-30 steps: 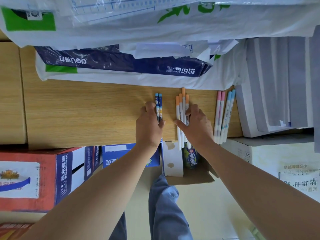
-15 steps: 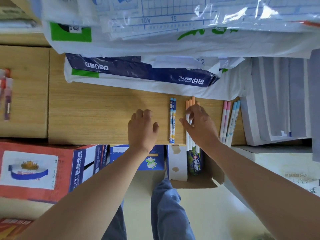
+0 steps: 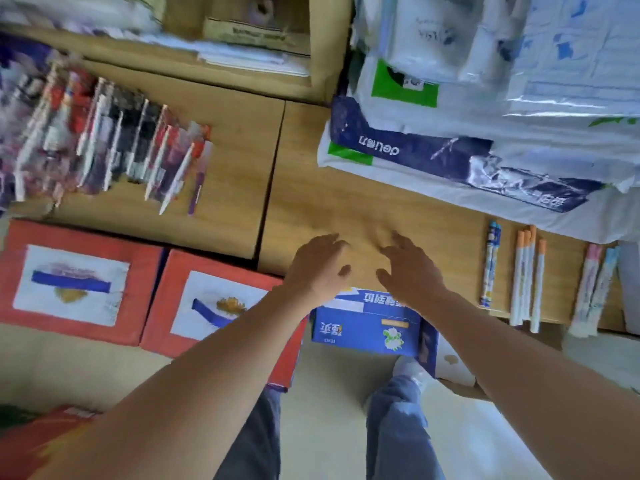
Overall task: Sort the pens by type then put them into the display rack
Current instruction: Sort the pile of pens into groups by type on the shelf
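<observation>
Now both hands had left the sorted rows. The left hand (image 3: pixel 318 268) and right hand (image 3: pixel 412 268) hovered empty, fingers loosely spread, to the left of the 2 blue-capped pens (image 3: pixel 490 265). Half a second before, the right hand was touching the 4 orange-capped pens (image 3: pixel 528 278), which lay just right of the blue-capped pens, with a pastel group (image 3: pixel 594 289) further right. Far left of the blue-capped pens, a blurred unsorted pile (image 3: pixel 104 140) had come into view, probably the next source of pens.

place: stationery shop | evidence: packaged pens (image 3: pixel 114 140), wrapped paper reams (image 3: pixel 408 150), stock cartons (image 3: pixel 79 233)
</observation>
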Demonstrator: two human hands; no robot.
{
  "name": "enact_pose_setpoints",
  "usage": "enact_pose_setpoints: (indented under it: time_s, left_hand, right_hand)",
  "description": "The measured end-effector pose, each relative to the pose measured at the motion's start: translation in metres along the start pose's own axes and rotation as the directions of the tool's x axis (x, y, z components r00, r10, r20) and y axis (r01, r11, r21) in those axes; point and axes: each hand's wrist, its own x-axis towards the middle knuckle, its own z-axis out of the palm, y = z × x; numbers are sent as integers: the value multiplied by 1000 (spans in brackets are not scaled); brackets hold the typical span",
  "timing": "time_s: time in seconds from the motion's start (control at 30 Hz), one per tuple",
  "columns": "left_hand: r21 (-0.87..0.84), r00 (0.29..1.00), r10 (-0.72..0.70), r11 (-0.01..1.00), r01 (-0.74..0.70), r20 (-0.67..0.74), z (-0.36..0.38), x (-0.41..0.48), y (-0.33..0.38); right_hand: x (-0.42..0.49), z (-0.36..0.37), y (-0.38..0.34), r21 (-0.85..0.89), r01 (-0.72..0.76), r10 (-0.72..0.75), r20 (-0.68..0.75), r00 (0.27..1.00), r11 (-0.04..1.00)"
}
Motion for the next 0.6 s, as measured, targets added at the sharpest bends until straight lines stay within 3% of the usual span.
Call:
enact_pose_setpoints:
  time_s: [0.13,0.27,0.33,0.47,0.6]
  left_hand:
    - [8,973,20,1000,-19,-232,-41,-30,-80]
    - [31,932,-70,996,87,-354,-89,-57,-164]
    - [24,921,-129,989,148,-368,-104,-63,-197]
    - [14,956,-188,981,196,-227,-113,-64,-236]
    - [-46,966,-259,965,258,-23,-110,-61,-249]
  right_hand:
    - [10,-1,-55,110,-178,184,-45,982,978]
    - [24,-2,-140,298,8,26,-111,993,955]
    - [30,-2,-184,307,133,-95,-136,986,942]
    - [47,1,-245,209,247,-240,-60,969,946]
    - [63,5,-265,17,204,-204,29,979,979]
